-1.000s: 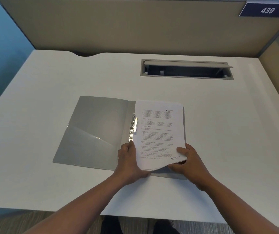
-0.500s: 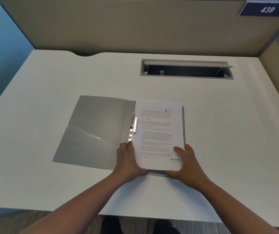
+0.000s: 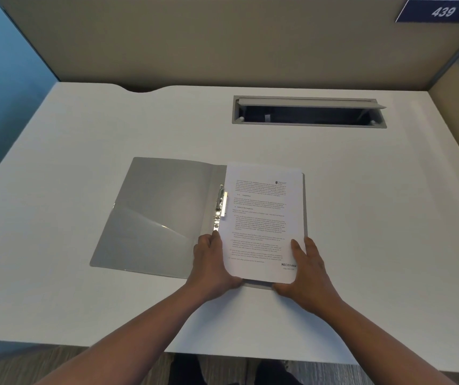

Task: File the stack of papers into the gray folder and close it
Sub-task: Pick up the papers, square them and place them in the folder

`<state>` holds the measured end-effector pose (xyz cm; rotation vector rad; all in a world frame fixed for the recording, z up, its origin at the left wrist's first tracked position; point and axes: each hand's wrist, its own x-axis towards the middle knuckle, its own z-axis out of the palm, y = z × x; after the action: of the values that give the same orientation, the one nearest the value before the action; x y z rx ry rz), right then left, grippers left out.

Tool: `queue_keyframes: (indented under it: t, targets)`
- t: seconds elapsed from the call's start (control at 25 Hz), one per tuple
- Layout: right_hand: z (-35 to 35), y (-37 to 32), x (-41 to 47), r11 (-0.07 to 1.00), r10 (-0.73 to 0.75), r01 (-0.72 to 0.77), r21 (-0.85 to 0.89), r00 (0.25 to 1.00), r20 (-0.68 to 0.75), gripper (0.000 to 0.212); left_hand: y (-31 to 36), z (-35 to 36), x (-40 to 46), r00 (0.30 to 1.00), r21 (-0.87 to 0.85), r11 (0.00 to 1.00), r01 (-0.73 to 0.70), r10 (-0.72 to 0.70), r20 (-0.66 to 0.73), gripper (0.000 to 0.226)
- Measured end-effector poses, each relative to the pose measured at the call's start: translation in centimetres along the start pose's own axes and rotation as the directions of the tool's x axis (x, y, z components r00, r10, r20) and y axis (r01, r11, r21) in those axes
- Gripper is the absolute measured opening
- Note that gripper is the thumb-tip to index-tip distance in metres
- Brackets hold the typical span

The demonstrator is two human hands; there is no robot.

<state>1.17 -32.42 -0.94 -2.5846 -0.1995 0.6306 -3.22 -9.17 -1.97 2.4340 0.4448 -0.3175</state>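
**Papers on the open folder**

The folder [image 3: 156,215] lies open on the desk [image 3: 83,140]. The papers [image 3: 261,218] rest on its right half, hiding most of it (only a thin gray edge shows). The left hand [image 3: 213,262] and right hand [image 3: 306,270] grip the stack's 2 near corners, fingers curled partly underneath, tips hidden. The print is too small to read, bar "RECEIVED". The clip [image 3: 220,202] sits at the spine.

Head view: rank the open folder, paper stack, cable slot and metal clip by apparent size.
1. Folder
2. Paper stack
3. Cable slot, though it is farther away, so the ranking against the stack is unsure
4. Clip
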Motion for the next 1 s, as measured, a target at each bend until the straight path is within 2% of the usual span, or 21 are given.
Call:
queue_keyframes:
  t: [0.28, 0.48, 0.68, 0.76, 0.8, 0.92, 1.0]
  targets:
    - [0.0, -0.3, -0.2, 1.000, 0.013, -0.013, 0.026, 1.000, 0.000, 0.122, 0.1, 0.1, -0.3, 1.000, -0.003, 1.000, 0.005, -0.005, -0.004, 0.114]
    - [0.2, -0.6, -0.2, 0.999, 0.015, -0.014, 0.044, 1.000, -0.024, 0.119, 0.3, -0.3, -0.1, 0.999, -0.002, 1.000, 0.026, -0.026, 0.029, 0.109]
    - [0.3, -0.4, -0.2, 0.999, 0.008, -0.008, 0.040, 1.000, -0.018, 0.120, 1.0, -2.1, 0.1, 0.990, 0.115, 0.993, 0.035, -0.050, 0.130, 0.115]
    - [0.4, -0.2, -0.2, 0.999, 0.001, 0.000, 0.045, 1.000, -0.013, 0.120, 1.5, -4.3, 1.6, 0.986, 0.197, 0.980, 0.015, -0.047, 0.159, 0.103]
    - [0.4, -0.1, -0.2, 0.999, -0.001, 0.001, 0.052, 1.000, -0.012, 0.119, 1.9, -5.5, 2.8, 0.991, 0.217, 0.976, -0.003, -0.026, 0.128, 0.091]
    - [0.3, 0.1, -0.2, 0.998, -0.006, 0.007, 0.070, 1.000, -0.011, 0.118, 3.5, -8.9, 7.9, 0.992, 0.126, 0.986, -0.107, 0.115, -0.061, 0.054]
    - [0.3, 0.2, -0.2, 0.997, -0.018, 0.019, 0.080, 1.000, -0.018, 0.117, 4.8, -10.3, 11.7, 0.982, 0.110, 0.979, -0.170, 0.178, -0.067, 0.051]
